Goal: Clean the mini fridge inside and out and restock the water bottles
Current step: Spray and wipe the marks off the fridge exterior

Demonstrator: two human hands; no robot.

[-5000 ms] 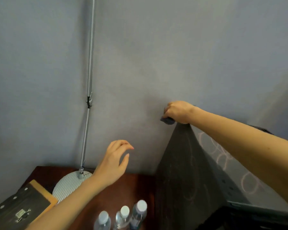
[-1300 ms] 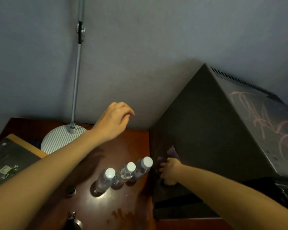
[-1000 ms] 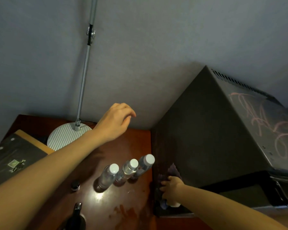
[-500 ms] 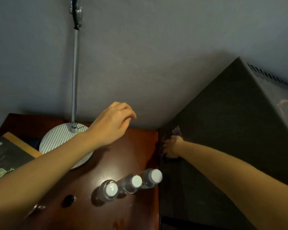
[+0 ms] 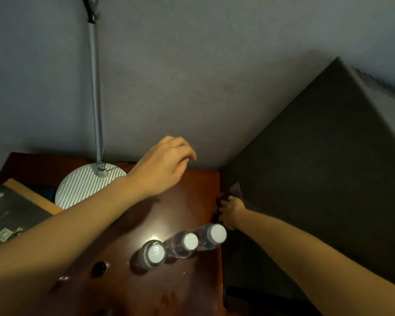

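Note:
A black mini fridge (image 5: 317, 179) stands at the right of a reddish wooden table (image 5: 173, 281). My right hand (image 5: 232, 212) presses a dark purple cloth (image 5: 236, 190) against the fridge's left side wall, low down near the table. Three clear water bottles (image 5: 184, 244) with white caps stand in a row on the table just in front of that hand. My left hand (image 5: 162, 165) hovers above the table with its fingers loosely curled, holding nothing.
A white ribbed lamp base (image 5: 82, 185) with a thin metal pole (image 5: 95, 83) stands at the back left against the grey wall. A dark folder on a tan board (image 5: 12, 213) lies at the left edge. A small dark cap (image 5: 98, 266) lies near the bottles.
My right hand with the cloth has slid along the fridge's side wall, down from the top edge, then back up and down again near the bottles. My left hand has stayed hovering.

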